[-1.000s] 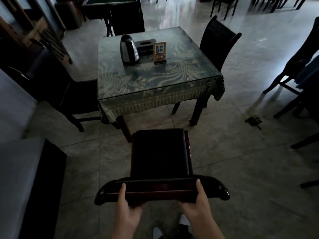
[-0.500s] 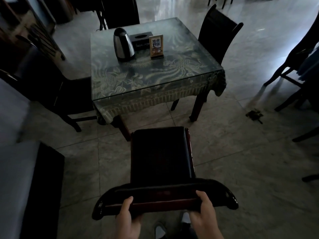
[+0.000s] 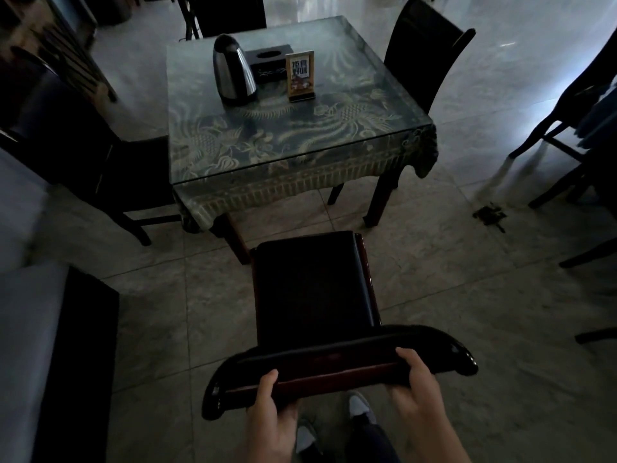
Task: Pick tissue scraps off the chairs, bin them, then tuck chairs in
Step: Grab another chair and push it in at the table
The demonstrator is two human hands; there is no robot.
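Note:
A dark wooden chair (image 3: 314, 285) with a black padded seat stands on the tiled floor in front of me, facing the table (image 3: 300, 142). Its front edge is a short way from the table's near side. My left hand (image 3: 270, 406) grips the left part of the backrest's top rail, thumb on top. My right hand (image 3: 417, 385) grips the right part of the same rail. The seat is bare; I see no tissue scrap on it.
The glass-topped table carries a steel kettle (image 3: 233, 71), a black tissue box (image 3: 270, 60) and a small framed sign (image 3: 300, 76). Dark chairs stand at its left (image 3: 83, 155), far right (image 3: 427, 61) and back. A dark scrap (image 3: 489, 215) lies on the floor right. A dark-edged counter (image 3: 76, 362) is at left.
The chair has slid forward towards the table with both hands on its backrest, and the table now looks nearer. My grip has not changed.

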